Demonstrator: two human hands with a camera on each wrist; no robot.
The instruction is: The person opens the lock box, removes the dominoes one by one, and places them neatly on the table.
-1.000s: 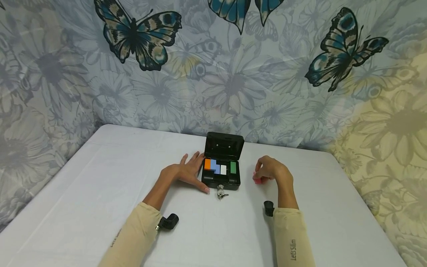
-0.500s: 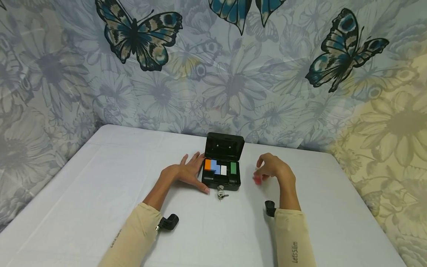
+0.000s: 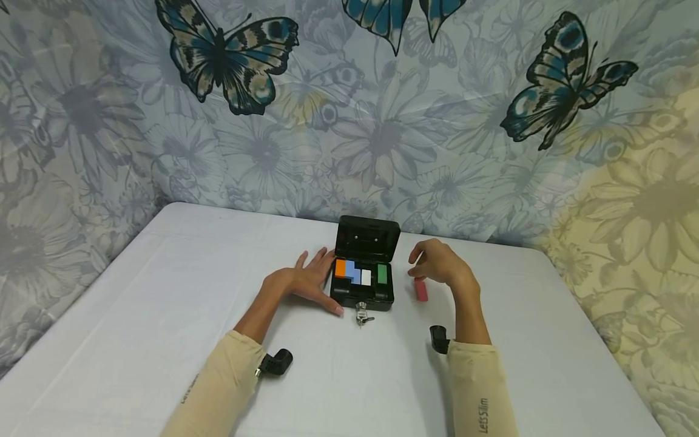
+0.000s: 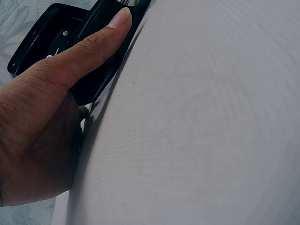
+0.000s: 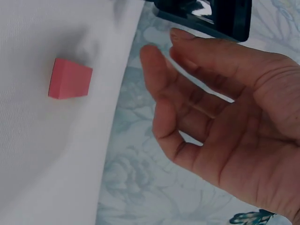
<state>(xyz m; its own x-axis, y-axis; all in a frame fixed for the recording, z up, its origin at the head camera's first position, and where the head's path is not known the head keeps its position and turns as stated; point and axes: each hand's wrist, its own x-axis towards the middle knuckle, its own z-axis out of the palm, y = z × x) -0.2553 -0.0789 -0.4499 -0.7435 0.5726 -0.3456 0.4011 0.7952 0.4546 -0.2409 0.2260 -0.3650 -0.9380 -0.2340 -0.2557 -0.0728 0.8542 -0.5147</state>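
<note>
A small black box (image 3: 377, 301) stands on the table with its lid raised. Inside it sit an orange block (image 3: 340, 268), a light blue stepped block (image 3: 355, 277), a white block (image 3: 366, 278) and a green block (image 3: 381, 274). My left hand (image 3: 303, 283) rests spread along the box's left side; in the left wrist view its thumb lies by the box's front edge. To the right of the box a red block (image 3: 421, 290) lies on the cloth. Just beyond and above it is my right hand (image 3: 441, 266), holding nothing, its fingers loosely bent and apart from the block (image 5: 70, 79).
Keys (image 3: 363, 315) hang from the lock at the box's front. White cloth (image 3: 229, 243) covers the table, which meets a patterned wall covering (image 3: 382, 152) behind the box. A black camera (image 3: 438, 338) is strapped to the right wrist, another (image 3: 277, 362) to the left.
My right hand has come off the red block and risen away from it, toward the far side. The block now shows fully on the cloth. My left hand and the box stay put.
</note>
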